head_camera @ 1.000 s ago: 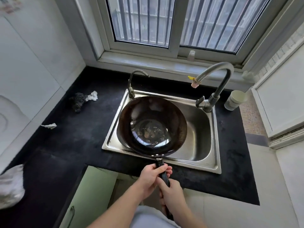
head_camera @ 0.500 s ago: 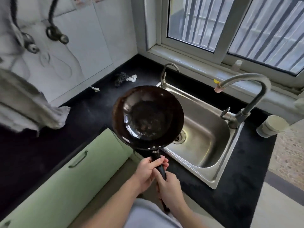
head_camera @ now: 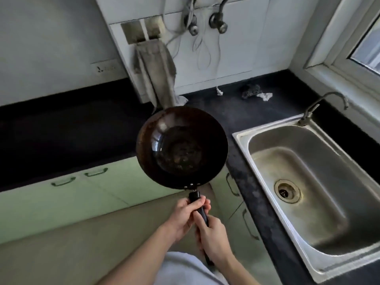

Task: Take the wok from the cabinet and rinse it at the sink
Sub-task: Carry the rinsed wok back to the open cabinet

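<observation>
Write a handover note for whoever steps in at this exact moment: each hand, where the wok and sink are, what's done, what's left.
Left hand grips the wok's black handle near the pan; right hand grips it further back.
Wok is held in the air to the left of the sink, not over it.
Done: the wok is out of the cabinet.
Left: probably bring it over the sink and rinse it; its bowl looks speckled, and no water is visible.

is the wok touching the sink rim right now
Apart. Head view: left hand and right hand hold the wok left of the sink, dark countertop showing between them.
</observation>
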A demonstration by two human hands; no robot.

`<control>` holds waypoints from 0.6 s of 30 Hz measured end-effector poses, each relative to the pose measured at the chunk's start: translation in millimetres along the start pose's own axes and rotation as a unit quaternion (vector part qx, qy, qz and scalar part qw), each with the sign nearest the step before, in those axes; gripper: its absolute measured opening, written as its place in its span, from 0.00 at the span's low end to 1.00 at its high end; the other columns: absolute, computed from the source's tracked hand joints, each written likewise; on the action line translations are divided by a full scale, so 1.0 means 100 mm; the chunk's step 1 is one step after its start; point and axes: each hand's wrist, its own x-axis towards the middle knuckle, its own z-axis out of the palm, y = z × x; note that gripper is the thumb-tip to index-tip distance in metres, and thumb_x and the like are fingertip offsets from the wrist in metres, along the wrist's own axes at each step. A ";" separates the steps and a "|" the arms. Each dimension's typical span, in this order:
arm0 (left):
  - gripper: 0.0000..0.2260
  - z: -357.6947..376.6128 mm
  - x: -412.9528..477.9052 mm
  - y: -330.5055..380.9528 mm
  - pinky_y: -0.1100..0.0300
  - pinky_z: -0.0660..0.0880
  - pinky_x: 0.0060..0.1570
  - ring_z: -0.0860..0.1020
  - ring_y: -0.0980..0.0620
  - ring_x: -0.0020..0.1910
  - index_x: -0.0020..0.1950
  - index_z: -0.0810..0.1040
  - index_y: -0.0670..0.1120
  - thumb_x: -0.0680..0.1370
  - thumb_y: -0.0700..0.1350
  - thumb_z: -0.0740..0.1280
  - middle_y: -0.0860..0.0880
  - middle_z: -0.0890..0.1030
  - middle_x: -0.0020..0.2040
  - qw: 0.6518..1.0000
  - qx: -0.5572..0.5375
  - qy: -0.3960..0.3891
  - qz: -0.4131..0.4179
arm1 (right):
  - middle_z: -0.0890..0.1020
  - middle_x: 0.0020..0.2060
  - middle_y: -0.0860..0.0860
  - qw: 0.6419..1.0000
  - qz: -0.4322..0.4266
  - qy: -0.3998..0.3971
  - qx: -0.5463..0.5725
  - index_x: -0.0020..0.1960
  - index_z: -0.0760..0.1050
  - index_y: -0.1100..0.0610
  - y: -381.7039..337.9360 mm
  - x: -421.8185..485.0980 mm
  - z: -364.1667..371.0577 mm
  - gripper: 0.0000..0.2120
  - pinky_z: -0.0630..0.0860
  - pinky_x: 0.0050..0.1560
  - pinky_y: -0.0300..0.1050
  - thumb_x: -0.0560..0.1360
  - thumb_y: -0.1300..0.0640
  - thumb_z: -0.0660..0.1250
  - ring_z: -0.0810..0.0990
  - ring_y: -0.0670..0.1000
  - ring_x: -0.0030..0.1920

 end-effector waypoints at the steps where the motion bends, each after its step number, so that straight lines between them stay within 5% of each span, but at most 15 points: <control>1: 0.06 -0.11 -0.05 0.00 0.60 0.80 0.45 0.82 0.51 0.40 0.44 0.82 0.38 0.78 0.35 0.66 0.43 0.84 0.42 1.000 -0.017 0.018 0.008 | 0.75 0.24 0.50 1.000 0.003 -0.014 -0.004 0.34 0.71 0.56 0.02 0.01 0.10 0.19 0.69 0.25 0.44 0.80 0.48 0.63 0.70 0.50 0.23; 12: 0.07 -1.60 -0.91 -0.12 0.59 0.79 0.43 0.82 0.51 0.38 0.42 0.83 0.39 0.78 0.36 0.67 0.43 0.84 0.41 0.973 -0.151 0.154 0.081 | 0.76 0.23 0.51 0.976 -0.010 -0.178 -0.127 0.32 0.72 0.56 0.09 -0.39 1.50 0.20 0.71 0.27 0.45 0.81 0.50 0.62 0.72 0.50 0.23; 18: 0.05 -2.44 -1.62 -0.39 0.64 0.75 0.29 0.81 0.48 0.40 0.47 0.81 0.39 0.79 0.36 0.65 0.43 0.83 0.42 0.959 -0.187 0.191 0.094 | 0.76 0.26 0.51 0.948 -0.019 -0.247 -0.201 0.36 0.73 0.58 0.28 -0.90 2.27 0.17 0.72 0.23 0.45 0.81 0.51 0.62 0.73 0.50 0.24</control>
